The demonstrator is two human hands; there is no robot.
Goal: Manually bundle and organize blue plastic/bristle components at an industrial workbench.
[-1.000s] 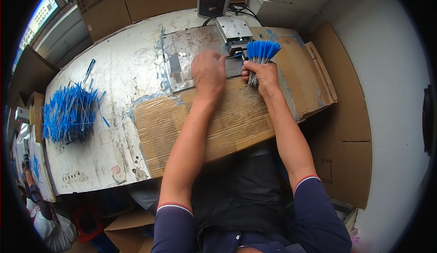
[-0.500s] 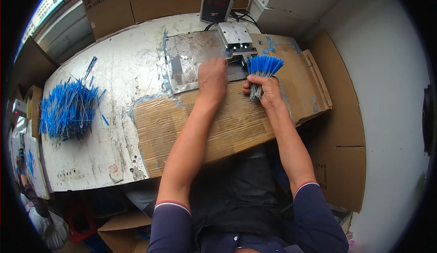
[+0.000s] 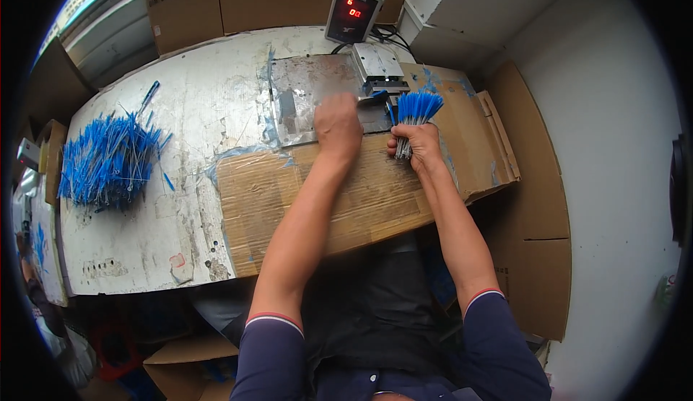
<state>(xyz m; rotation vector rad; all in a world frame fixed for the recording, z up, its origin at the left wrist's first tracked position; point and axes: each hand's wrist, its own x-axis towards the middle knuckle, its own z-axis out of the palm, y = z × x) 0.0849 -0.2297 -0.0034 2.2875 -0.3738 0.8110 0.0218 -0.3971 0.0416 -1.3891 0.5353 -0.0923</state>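
Note:
My right hand is wrapped round an upright bundle of thin blue-tipped wires; the blue ends fan out above the fist and the bare grey ends stick out below. Beside it, my left hand is closed over a metal plate, with its fingertips blurred. Between those fingertips and a small metal fixture shows a short dark-blue piece. Whether the left fingers grip that piece is hard to make out. The fixture stands just beyond both hands.
A loose heap of blue-tipped wires lies on the white worktable at the left, with a blue pen-like tool behind it. Flattened cardboard covers the near edge. A display box with red digits stands at the back; a wall rises on the right.
The whole view has shifted slightly. A dark-blue piece now shows between my left hand and the fixture. A second row of red digits is lit. My right hand keeps its bundle.

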